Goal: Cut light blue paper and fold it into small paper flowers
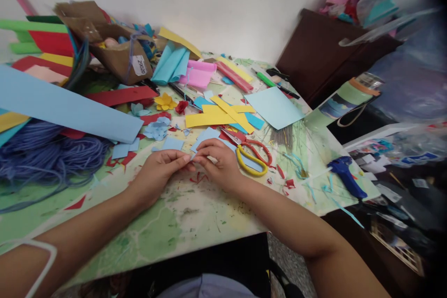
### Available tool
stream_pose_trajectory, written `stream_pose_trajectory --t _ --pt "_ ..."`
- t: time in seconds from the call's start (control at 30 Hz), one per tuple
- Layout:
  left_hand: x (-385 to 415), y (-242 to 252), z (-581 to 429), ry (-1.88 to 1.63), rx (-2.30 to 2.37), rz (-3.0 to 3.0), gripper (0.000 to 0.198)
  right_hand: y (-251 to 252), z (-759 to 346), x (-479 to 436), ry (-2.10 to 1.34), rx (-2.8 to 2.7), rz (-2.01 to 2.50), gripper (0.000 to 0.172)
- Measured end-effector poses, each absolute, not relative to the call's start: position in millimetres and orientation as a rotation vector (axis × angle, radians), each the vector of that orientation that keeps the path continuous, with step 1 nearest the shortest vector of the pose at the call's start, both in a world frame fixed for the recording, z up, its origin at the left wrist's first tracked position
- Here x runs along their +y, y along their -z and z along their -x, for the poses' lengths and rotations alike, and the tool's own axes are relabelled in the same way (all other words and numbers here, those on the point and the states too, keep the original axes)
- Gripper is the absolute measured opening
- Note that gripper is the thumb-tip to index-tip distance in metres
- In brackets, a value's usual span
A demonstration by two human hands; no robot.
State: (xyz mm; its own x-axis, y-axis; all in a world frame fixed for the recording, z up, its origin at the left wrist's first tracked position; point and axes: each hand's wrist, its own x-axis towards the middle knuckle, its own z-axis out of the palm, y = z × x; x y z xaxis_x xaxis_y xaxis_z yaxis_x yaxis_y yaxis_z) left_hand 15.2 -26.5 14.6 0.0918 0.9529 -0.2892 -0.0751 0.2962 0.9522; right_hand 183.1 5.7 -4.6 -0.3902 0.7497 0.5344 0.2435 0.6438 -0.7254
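My left hand and my right hand meet at the middle of the table, fingertips pinched together on a small light blue paper piece. Most of that piece is hidden by the fingers. Both hands rest on the green patterned table cover. Just right of my right hand lie scissors with yellow and red handles, on top of blue paper. Small blue paper squares and paper flowers lie just beyond my hands.
A long blue paper sheet and blue cord fill the left. A brown paper bag, coloured rolls and yellow strips sit behind. A blue glue gun lies near the table's right edge. A dark cabinet stands at right.
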Motion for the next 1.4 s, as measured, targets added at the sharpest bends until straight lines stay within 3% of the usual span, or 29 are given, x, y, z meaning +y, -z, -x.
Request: stream_pose_trajectory --t 0.27,0.57,0.77,0.97,1.4 --pt "-29 -12 -15 -0.979 1.079 -0.913 0.011 3 -181 5 -0.813 -1.763 0.862 0.011" --pt "-30 -11 -16 -0.994 1.227 -0.982 0.014 0 -179 1 -0.9 -1.719 0.838 0.011" --pt "-30 -13 -16 -0.996 1.242 -0.931 0.015 0 -179 -1 -0.968 -1.694 0.826 0.004" --pt "-29 -11 -15 -1.037 1.26 -0.909 0.017 8 -177 3 -1.106 -1.621 0.857 0.028" --pt "-28 -1 -14 -1.061 1.21 -0.835 0.017 12 -172 4 -1.425 -1.292 0.917 0.023"
